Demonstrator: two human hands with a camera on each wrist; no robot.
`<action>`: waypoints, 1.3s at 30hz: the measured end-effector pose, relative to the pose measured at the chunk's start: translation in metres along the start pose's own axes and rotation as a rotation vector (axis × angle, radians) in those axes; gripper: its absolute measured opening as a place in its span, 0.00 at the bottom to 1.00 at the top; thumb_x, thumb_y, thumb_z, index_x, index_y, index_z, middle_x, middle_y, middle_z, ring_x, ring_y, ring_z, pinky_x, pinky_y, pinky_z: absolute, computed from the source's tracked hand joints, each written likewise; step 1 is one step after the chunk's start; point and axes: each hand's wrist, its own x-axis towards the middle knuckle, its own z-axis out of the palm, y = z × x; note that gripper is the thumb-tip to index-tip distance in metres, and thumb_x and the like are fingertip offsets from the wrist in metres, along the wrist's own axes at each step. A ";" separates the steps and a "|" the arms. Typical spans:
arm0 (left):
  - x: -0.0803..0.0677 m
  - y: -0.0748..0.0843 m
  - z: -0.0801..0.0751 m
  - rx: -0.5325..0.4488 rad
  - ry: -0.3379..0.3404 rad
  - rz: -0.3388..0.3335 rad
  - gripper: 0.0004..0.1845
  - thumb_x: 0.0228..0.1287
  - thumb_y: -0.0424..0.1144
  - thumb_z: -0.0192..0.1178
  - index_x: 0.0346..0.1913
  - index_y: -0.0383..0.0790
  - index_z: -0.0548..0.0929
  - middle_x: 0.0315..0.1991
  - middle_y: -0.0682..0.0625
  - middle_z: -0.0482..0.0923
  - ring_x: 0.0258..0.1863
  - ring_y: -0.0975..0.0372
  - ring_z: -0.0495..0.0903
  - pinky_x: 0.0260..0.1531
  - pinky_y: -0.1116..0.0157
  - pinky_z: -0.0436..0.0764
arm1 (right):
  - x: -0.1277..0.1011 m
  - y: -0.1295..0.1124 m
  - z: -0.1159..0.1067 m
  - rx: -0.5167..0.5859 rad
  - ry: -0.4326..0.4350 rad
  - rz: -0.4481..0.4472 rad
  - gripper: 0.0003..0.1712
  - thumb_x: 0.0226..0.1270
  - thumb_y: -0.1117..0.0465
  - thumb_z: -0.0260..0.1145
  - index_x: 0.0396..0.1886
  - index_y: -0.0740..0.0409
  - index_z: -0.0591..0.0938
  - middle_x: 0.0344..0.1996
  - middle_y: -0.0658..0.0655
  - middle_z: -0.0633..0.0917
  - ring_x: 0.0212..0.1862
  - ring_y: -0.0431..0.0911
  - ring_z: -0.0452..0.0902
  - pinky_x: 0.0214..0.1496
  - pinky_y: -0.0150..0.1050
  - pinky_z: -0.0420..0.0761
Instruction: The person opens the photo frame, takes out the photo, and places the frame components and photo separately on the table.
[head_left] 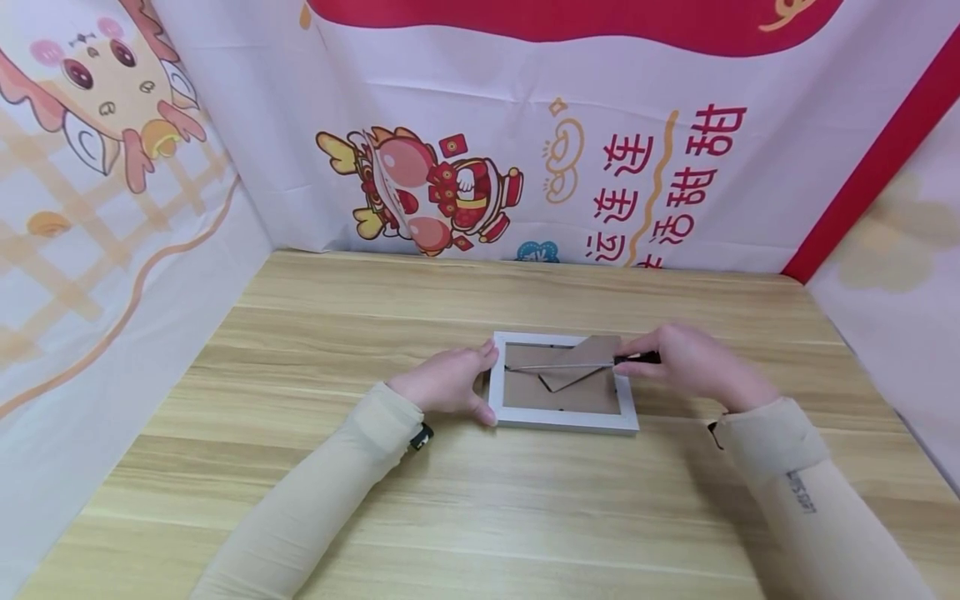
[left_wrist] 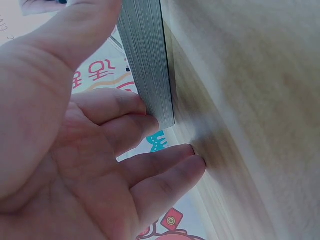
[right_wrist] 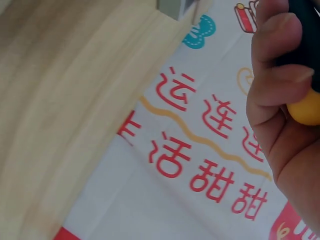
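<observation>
A white-edged picture frame [head_left: 562, 421] lies face down on the table, its brown backing board [head_left: 577, 401] and tilted easel stand [head_left: 592, 350] uppermost. My left hand [head_left: 448, 382] holds the frame at its left end, thumb by the near corner and fingers by the far one. In the left wrist view, two fingers touch the frame's grey side [left_wrist: 147, 60], while the other two extend past it. My right hand [head_left: 693, 362] grips a screwdriver [head_left: 637, 358] by its dark handle, which has a yellow end [right_wrist: 306, 109]. Its thin shaft crosses above the stand, with the tip at the backing's left edge.
The wood-grain table [head_left: 525, 508] extends around the frame on all sides. A printed white cloth [head_left: 480, 75] with red characters and cartoon figures hangs behind its far edge, and more cloth [head_left: 90, 250] hangs at the left. Small dark tabs [head_left: 561, 409] line the backing's edges.
</observation>
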 end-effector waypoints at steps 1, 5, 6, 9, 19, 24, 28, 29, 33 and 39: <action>0.000 0.000 0.000 0.000 -0.001 -0.001 0.59 0.48 0.57 0.76 0.75 0.31 0.56 0.77 0.39 0.47 0.74 0.49 0.56 0.71 0.57 0.58 | -0.001 0.002 0.002 0.011 0.001 -0.007 0.16 0.62 0.52 0.74 0.47 0.52 0.90 0.42 0.49 0.89 0.45 0.44 0.85 0.51 0.52 0.82; 0.000 0.000 0.000 0.001 -0.001 -0.005 0.59 0.48 0.57 0.75 0.76 0.32 0.56 0.77 0.39 0.47 0.74 0.50 0.55 0.71 0.58 0.58 | -0.003 0.008 0.009 0.055 0.009 -0.013 0.14 0.63 0.53 0.73 0.46 0.52 0.90 0.41 0.48 0.89 0.44 0.42 0.84 0.50 0.51 0.82; 0.000 0.000 0.000 0.002 -0.001 -0.005 0.59 0.48 0.57 0.75 0.76 0.32 0.56 0.77 0.39 0.47 0.74 0.50 0.55 0.71 0.58 0.58 | -0.004 0.009 0.011 0.067 0.010 -0.008 0.14 0.64 0.53 0.72 0.47 0.52 0.90 0.41 0.48 0.89 0.43 0.42 0.84 0.49 0.51 0.83; 0.000 -0.001 0.001 0.002 0.000 -0.003 0.59 0.48 0.57 0.75 0.76 0.32 0.56 0.77 0.39 0.47 0.74 0.50 0.55 0.71 0.57 0.58 | -0.005 0.011 0.015 0.084 0.015 0.017 0.15 0.64 0.52 0.72 0.48 0.52 0.90 0.42 0.48 0.88 0.40 0.40 0.82 0.47 0.49 0.83; 0.002 0.000 0.001 -0.007 -0.007 -0.004 0.59 0.47 0.57 0.75 0.76 0.33 0.56 0.77 0.40 0.45 0.74 0.50 0.55 0.71 0.57 0.58 | 0.001 0.000 0.001 0.019 0.045 0.046 0.17 0.65 0.51 0.71 0.48 0.54 0.89 0.44 0.53 0.89 0.46 0.48 0.85 0.50 0.54 0.81; 0.001 -0.001 0.001 -0.002 -0.004 0.000 0.59 0.48 0.57 0.75 0.76 0.32 0.56 0.77 0.39 0.46 0.74 0.50 0.56 0.71 0.58 0.58 | 0.013 -0.020 -0.023 -0.093 0.034 -0.023 0.12 0.64 0.51 0.72 0.42 0.51 0.91 0.38 0.48 0.89 0.41 0.44 0.85 0.46 0.51 0.83; 0.001 -0.001 0.001 0.000 -0.001 0.006 0.59 0.48 0.57 0.75 0.76 0.31 0.56 0.77 0.38 0.47 0.73 0.49 0.56 0.71 0.58 0.59 | 0.022 -0.035 -0.038 -0.141 0.012 -0.047 0.12 0.62 0.49 0.73 0.40 0.50 0.91 0.34 0.46 0.89 0.37 0.40 0.84 0.42 0.48 0.84; 0.001 -0.001 0.001 -0.003 -0.002 0.005 0.59 0.48 0.57 0.75 0.76 0.31 0.56 0.77 0.39 0.47 0.73 0.49 0.56 0.71 0.58 0.59 | 0.024 -0.037 -0.041 -0.144 0.010 -0.052 0.12 0.61 0.49 0.74 0.39 0.50 0.91 0.33 0.46 0.88 0.35 0.39 0.84 0.41 0.47 0.85; 0.002 -0.001 0.001 -0.008 -0.002 0.001 0.59 0.48 0.57 0.76 0.76 0.32 0.56 0.77 0.39 0.47 0.74 0.50 0.56 0.71 0.58 0.59 | 0.031 -0.049 -0.050 -0.191 0.019 -0.079 0.11 0.59 0.50 0.76 0.36 0.51 0.92 0.30 0.45 0.88 0.30 0.36 0.81 0.36 0.44 0.84; 0.001 0.000 0.000 -0.002 0.000 0.006 0.59 0.48 0.57 0.76 0.76 0.32 0.56 0.77 0.38 0.47 0.73 0.49 0.57 0.71 0.57 0.59 | 0.039 -0.073 -0.063 -0.281 -0.014 -0.084 0.07 0.59 0.49 0.76 0.32 0.45 0.91 0.26 0.41 0.86 0.27 0.36 0.78 0.33 0.43 0.80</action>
